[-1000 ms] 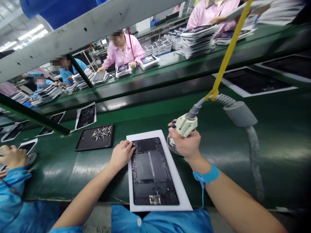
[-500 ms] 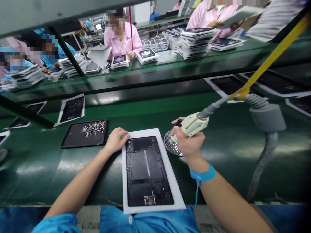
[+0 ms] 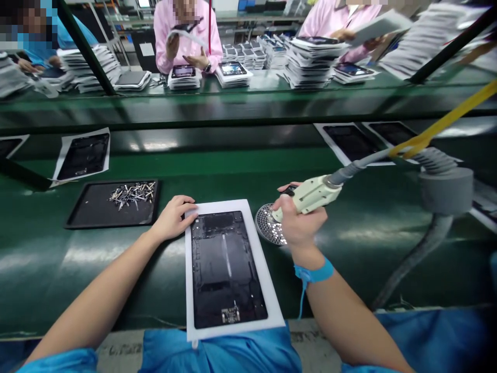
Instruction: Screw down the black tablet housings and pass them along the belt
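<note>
Head view: the right hand [image 3: 305, 223] grips a cream corded tool [image 3: 315, 195], its tip hidden, beside a perforated disc [image 3: 265, 223]. The left hand [image 3: 173, 218], loosely spread and grasping nothing, rests at the upper-left corner of the white sheet [image 3: 257, 248] carrying the opened tablet [image 3: 212, 259] on the bench [image 3: 163, 290].

Left hand [image 3: 174, 218]: touching white sheet [image 3: 258, 259] | right hand [image 3: 302, 224]: gripping corded tool [image 3: 316, 195]
</note>
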A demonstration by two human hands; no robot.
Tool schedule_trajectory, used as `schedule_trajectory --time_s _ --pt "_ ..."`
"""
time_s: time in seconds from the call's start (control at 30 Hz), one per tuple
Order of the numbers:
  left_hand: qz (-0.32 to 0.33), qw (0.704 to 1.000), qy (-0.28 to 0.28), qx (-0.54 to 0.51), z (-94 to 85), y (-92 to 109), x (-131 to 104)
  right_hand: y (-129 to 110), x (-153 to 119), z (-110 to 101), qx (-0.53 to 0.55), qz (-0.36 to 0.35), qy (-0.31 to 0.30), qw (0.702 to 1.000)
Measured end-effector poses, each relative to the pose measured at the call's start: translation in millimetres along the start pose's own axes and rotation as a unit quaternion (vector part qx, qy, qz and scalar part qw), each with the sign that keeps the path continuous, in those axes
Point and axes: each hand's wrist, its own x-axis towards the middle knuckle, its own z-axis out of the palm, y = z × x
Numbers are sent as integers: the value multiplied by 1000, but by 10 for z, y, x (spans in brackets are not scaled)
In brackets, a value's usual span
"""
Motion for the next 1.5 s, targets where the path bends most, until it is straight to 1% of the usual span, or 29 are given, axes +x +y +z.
schedule_trajectory --time_s 0.17,0.57,0.63,0.7,0.73,0.8,0.87,0.9,0.97,1.03,1.1,1.17,1.27,1.37,1.43,1.5 --pt "-3 1000 6 -6 1 11 -2 37 -3 1 -12 3 -6 1000" --pt "-5 1000 10 -2 -3 39 2 80 -1 3 -45 6 12 999" --pt "-20 999 20 16 -14 38 5 72 -1 6 -51 8 13 999" --pt "-49 997 25 51 -30 27 10 44 6 5 -54 10 8 998" --pt "-65 996 20 65 -38 21 15 22 10 3 -55 10 5 998" --pt "-88 993 -11 76 -46 16 31 -35 18 2 -51 3 3 999" --pt "-96 992 -45 70 -37 24 61 -103 12 18 -32 -12 9 999" --pt "-99 991 -53 68 -24 31 81 -140 -2 39 -17 -18 12 1000" --pt "-104 991 -53 65 11 48 126 -216 -59 116 23 -15 6 1000" --pt "-108 992 -41 55 49 60 165 -292 -152 248 68 5 -31 997" --pt "-104 993 -31 37 74 63 187 -360 -265 430 108 23 -87 990" --pt "-95 995 -24 16 84 63 189 -410 -372 643 135 25 -137 981" --pt "-81 997 -17 -2 75 68 177 -431 -488 959 148 21 -183 972" --pt "-78 997 -22 0 59 86 177 -387 -553 1192 127 26 -206 970" --pt "-80 996 -30 6 52 100 184 -339 -579 1282 119 32 -216 969" --pt "-83 996 -35 9 50 111 194 -292 -595 1331 117 35 -220 968"
